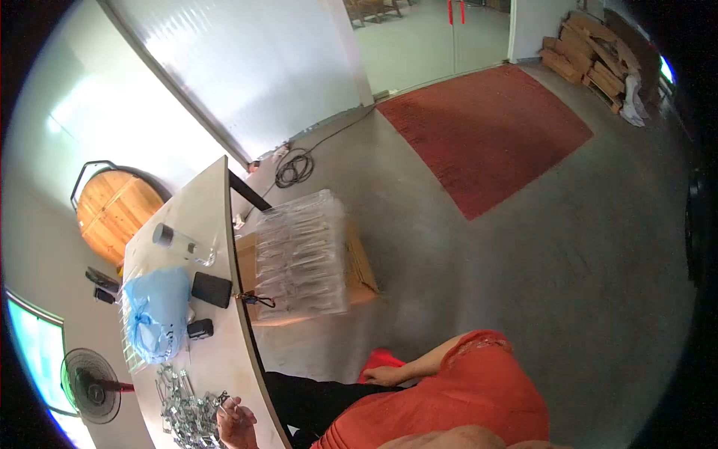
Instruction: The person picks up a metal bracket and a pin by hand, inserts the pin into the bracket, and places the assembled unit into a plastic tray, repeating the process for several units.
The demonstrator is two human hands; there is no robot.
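My left hand (236, 423) is closed at the table's near end, with a small metal clip (223, 398) at its fingertips; the clip's exact shape is hard to make out. Beside that hand, a loose heap of shiny metal clips (185, 410) is spread on the pale table (224, 352). My right hand (384, 375) rests by my black-trousered leg (314, 396), against a red thing (378, 358) that is mostly hidden. Its fingers look stretched out and loose.
On the table are a blue plastic bag (157, 303), a black case (212, 289), a small black box (200, 328) and a clear bottle (176, 240). Stacked clear plastic trays (303, 254) sit on a cardboard box (360, 262) beside it. A cable coil (294, 170) and red mat (486, 135) lie beyond.
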